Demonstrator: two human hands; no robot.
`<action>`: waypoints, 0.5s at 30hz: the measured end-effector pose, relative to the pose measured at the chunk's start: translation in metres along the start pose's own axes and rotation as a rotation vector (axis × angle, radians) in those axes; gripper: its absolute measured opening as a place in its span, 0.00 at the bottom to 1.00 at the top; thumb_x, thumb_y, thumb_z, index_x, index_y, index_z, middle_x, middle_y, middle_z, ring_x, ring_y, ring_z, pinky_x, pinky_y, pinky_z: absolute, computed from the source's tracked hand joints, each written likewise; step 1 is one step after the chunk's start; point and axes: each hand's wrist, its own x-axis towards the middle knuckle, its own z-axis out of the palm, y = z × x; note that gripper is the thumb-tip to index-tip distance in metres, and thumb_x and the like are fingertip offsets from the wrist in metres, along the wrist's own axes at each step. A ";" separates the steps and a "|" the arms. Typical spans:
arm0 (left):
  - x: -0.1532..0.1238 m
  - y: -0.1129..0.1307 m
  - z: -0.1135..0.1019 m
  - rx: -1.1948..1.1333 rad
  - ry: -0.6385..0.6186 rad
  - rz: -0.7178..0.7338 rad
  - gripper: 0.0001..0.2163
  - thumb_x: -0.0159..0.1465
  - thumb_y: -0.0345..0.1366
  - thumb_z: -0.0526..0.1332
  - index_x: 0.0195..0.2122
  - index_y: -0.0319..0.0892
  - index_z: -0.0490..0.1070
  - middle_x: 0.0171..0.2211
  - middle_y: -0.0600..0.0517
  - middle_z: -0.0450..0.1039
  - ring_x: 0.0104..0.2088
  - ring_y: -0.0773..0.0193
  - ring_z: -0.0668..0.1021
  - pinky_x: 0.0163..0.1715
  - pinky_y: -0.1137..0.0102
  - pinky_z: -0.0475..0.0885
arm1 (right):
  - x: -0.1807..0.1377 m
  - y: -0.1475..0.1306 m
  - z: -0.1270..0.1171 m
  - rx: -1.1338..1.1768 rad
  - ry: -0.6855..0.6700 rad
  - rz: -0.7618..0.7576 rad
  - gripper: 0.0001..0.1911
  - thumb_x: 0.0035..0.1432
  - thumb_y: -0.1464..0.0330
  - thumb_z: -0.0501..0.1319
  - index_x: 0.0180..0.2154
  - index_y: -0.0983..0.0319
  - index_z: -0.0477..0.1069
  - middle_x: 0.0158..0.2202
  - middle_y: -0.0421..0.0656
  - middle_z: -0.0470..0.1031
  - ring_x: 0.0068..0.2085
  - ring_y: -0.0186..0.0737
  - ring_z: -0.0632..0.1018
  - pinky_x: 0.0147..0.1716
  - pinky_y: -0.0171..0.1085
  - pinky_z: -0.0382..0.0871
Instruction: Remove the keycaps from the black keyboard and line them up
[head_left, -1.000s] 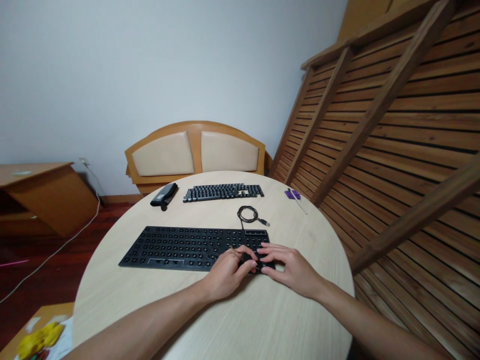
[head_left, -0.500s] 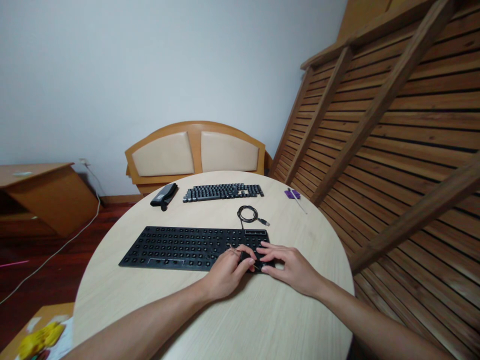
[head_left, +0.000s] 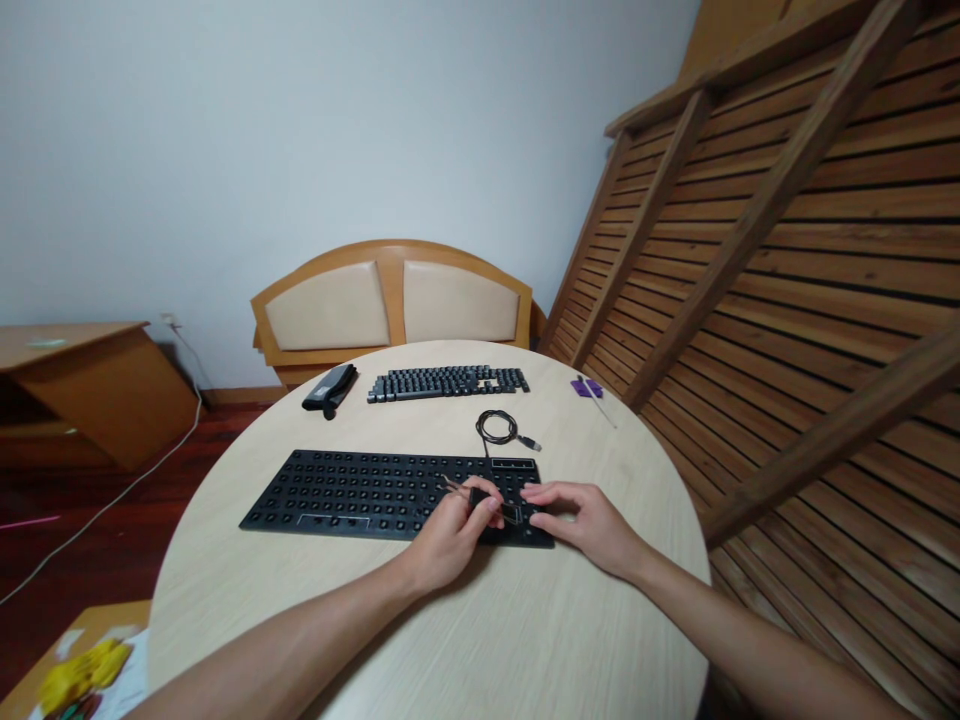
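A black keyboard base (head_left: pixel 352 490) without its keycaps lies on the round table, its switches bare. My left hand (head_left: pixel 450 525) is closed around a keycap puller (head_left: pixel 475 496) with a dark handle and thin metal wire ends. One wire end sticks out toward the upper left; the other reaches over the number pad. My right hand (head_left: pixel 581 518) is at the keyboard's right end, fingers and thumb apart, with nothing visible between them. Whether its fingertips touch the keyboard I cannot tell. Behind, the removed keycaps (head_left: pixel 427 382) stand in rows.
The keyboard's coiled USB cable (head_left: pixel 496 428) lies behind the number pad. A dark folded pouch (head_left: pixel 330 390) is at the back left of the table (head_left: pixel 480 640). At the back right lie a purple item (head_left: pixel 587 388) and a thin white stick (head_left: pixel 600 408). A slatted wooden frame (head_left: pixel 787 300) leans at the right.
My left hand has lifted slightly with the keycap puller, whose wire end now shows clear of the fingers. My right hand has drawn back to the right, off the number pad's lower corner.
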 end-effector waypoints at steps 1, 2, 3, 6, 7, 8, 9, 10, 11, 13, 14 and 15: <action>-0.001 0.000 0.000 0.023 0.009 0.000 0.14 0.70 0.45 0.50 0.40 0.40 0.66 0.30 0.52 0.71 0.33 0.63 0.75 0.38 0.69 0.69 | 0.003 0.000 -0.003 -0.015 0.016 -0.019 0.14 0.55 0.58 0.67 0.38 0.61 0.79 0.44 0.49 0.80 0.49 0.47 0.79 0.52 0.48 0.71; -0.001 0.001 0.000 0.050 0.013 0.002 0.13 0.70 0.44 0.50 0.41 0.40 0.67 0.30 0.52 0.71 0.33 0.63 0.75 0.38 0.69 0.69 | 0.007 0.001 -0.006 -0.041 0.031 -0.043 0.13 0.56 0.58 0.67 0.38 0.61 0.79 0.43 0.48 0.80 0.47 0.46 0.79 0.49 0.46 0.72; -0.002 0.001 -0.001 0.078 0.017 0.003 0.13 0.70 0.44 0.50 0.41 0.40 0.67 0.31 0.52 0.72 0.33 0.63 0.75 0.37 0.69 0.69 | 0.012 0.001 -0.011 -0.076 0.044 -0.065 0.13 0.57 0.58 0.66 0.39 0.61 0.79 0.42 0.48 0.80 0.45 0.44 0.79 0.48 0.44 0.72; -0.002 0.003 -0.006 0.151 0.054 0.004 0.13 0.70 0.42 0.50 0.42 0.40 0.69 0.32 0.51 0.73 0.34 0.63 0.76 0.38 0.69 0.68 | 0.036 0.006 -0.027 -0.203 0.095 -0.099 0.14 0.58 0.58 0.64 0.41 0.61 0.79 0.39 0.46 0.78 0.42 0.43 0.78 0.46 0.43 0.71; -0.002 0.003 -0.008 0.171 0.072 0.002 0.13 0.70 0.42 0.50 0.42 0.40 0.69 0.33 0.51 0.74 0.34 0.62 0.76 0.38 0.69 0.68 | 0.046 0.009 -0.034 -0.246 0.124 -0.109 0.15 0.58 0.58 0.64 0.41 0.61 0.78 0.38 0.46 0.78 0.41 0.43 0.78 0.45 0.42 0.71; -0.001 0.002 -0.010 0.190 0.091 0.000 0.13 0.70 0.43 0.50 0.42 0.41 0.70 0.34 0.50 0.75 0.34 0.62 0.76 0.38 0.69 0.68 | 0.058 0.012 -0.040 -0.290 0.155 -0.112 0.15 0.59 0.59 0.64 0.43 0.61 0.78 0.37 0.45 0.78 0.40 0.43 0.78 0.44 0.42 0.70; -0.001 0.002 -0.013 0.211 0.106 -0.003 0.13 0.71 0.43 0.50 0.41 0.41 0.70 0.35 0.50 0.75 0.34 0.62 0.77 0.39 0.69 0.68 | 0.070 0.015 -0.045 -0.335 0.196 -0.115 0.15 0.59 0.59 0.63 0.43 0.62 0.78 0.36 0.45 0.79 0.39 0.43 0.78 0.43 0.42 0.70; 0.000 0.001 -0.015 0.239 0.119 -0.006 0.14 0.71 0.43 0.50 0.40 0.41 0.71 0.37 0.49 0.75 0.34 0.62 0.77 0.39 0.69 0.68 | 0.083 0.019 -0.051 -0.382 0.229 -0.115 0.15 0.59 0.59 0.63 0.43 0.62 0.78 0.35 0.44 0.79 0.38 0.43 0.78 0.42 0.41 0.70; 0.001 0.001 -0.017 0.272 0.127 -0.010 0.14 0.70 0.43 0.50 0.39 0.41 0.71 0.38 0.49 0.76 0.35 0.62 0.77 0.40 0.68 0.68 | 0.095 0.023 -0.055 -0.432 0.247 -0.118 0.15 0.59 0.60 0.62 0.43 0.61 0.78 0.35 0.44 0.79 0.37 0.43 0.78 0.41 0.41 0.70; 0.002 0.000 -0.020 0.337 0.139 -0.019 0.14 0.70 0.43 0.50 0.39 0.42 0.71 0.38 0.50 0.76 0.36 0.61 0.77 0.40 0.68 0.68 | 0.119 0.030 -0.063 -0.554 0.256 -0.126 0.12 0.59 0.62 0.62 0.42 0.61 0.77 0.36 0.44 0.80 0.38 0.43 0.78 0.42 0.40 0.69; 0.002 -0.001 -0.022 0.362 0.141 -0.026 0.13 0.70 0.43 0.50 0.40 0.42 0.71 0.36 0.50 0.76 0.36 0.60 0.77 0.40 0.67 0.68 | 0.130 0.033 -0.065 -0.616 0.258 -0.116 0.12 0.60 0.63 0.62 0.42 0.61 0.77 0.37 0.45 0.80 0.39 0.43 0.78 0.42 0.40 0.69; 0.002 -0.002 -0.022 0.377 0.142 -0.034 0.13 0.70 0.43 0.50 0.41 0.43 0.71 0.34 0.51 0.76 0.36 0.60 0.77 0.40 0.67 0.68 | 0.140 0.036 -0.066 -0.682 0.262 -0.097 0.11 0.60 0.64 0.62 0.42 0.61 0.77 0.37 0.45 0.80 0.39 0.43 0.78 0.42 0.39 0.69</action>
